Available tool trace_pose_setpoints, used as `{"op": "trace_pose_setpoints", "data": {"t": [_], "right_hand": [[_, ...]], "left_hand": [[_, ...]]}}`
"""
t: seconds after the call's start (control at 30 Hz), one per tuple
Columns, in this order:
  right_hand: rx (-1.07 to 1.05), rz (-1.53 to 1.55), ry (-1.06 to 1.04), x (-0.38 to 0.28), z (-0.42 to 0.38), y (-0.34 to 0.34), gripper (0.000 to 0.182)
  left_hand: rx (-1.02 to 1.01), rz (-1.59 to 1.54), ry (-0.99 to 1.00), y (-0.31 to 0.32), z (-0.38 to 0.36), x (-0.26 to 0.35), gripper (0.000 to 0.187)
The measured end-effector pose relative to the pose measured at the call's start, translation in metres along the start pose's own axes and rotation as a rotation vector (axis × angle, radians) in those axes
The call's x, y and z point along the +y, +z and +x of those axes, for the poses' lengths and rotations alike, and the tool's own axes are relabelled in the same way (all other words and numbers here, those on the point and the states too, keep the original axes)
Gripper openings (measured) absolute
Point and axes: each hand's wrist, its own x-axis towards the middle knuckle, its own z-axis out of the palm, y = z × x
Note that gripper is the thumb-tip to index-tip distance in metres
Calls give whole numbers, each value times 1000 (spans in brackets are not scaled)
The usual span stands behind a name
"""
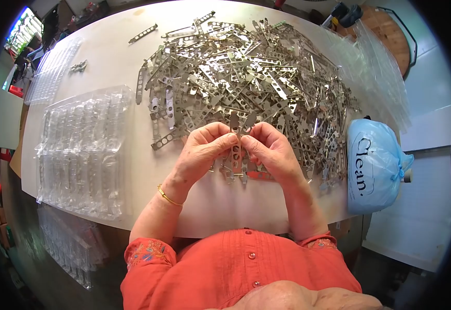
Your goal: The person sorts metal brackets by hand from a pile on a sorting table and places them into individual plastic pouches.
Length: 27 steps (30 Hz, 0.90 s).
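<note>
Left hand (206, 148) and right hand (270, 149) both pinching a perforated metal strip (236, 153) by thumb and fingers, at near side of big metal strip pile (220, 67) on white bench (114, 62). Can't tell if second strip gripped. Clear plastic trays (83, 150) left; knotted blue bag (386, 178) marked "Clean." right.

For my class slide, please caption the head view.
Left hand and right hand pinch perforated metal before a heap of metal parts.

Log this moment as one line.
left hand, right hand: pinching silver perforated metal strip; beyond: heap of similar strips; right: tied blue plastic bag
</note>
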Motion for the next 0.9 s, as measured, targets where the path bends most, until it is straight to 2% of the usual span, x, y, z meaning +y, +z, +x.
{"op": "trace_pose_setpoints", "data": {"t": [0.1,0.23,0.4,0.47,0.53,0.67,0.73,0.77,0.83,0.9], "right_hand": [[101,10,-47,4,-2,6,13],[126,18,-125,8,-2,5,12],[411,-35,-361,11,-5,10,11],[431,-68,-383,18,-4,9,11],[358,-128,-420,24,-2,9,10],[325,-186,-408,30,-4,7,10],[299,-97,-276,21,-8,6,10],[297,-97,-275,18,-9,4,10],[177,133,-131,16,-9,-1,10],[169,116,-121,15,-10,-1,10]], "left_hand": [[-23,54,-19,0,0,-2,9],[-7,75,-4,7,0,-1,9],[14,107,97,5,4,-7,10],[21,125,101,4,5,-8,10],[-74,96,81,-1,4,-10,10],[-75,103,74,4,2,-8,10],[-42,-31,-14,4,1,-5,12],[-39,-32,-14,3,1,-4,12],[-56,1,-64,-1,2,-2,14],[-51,-2,-87,-2,2,-3,14]]}}
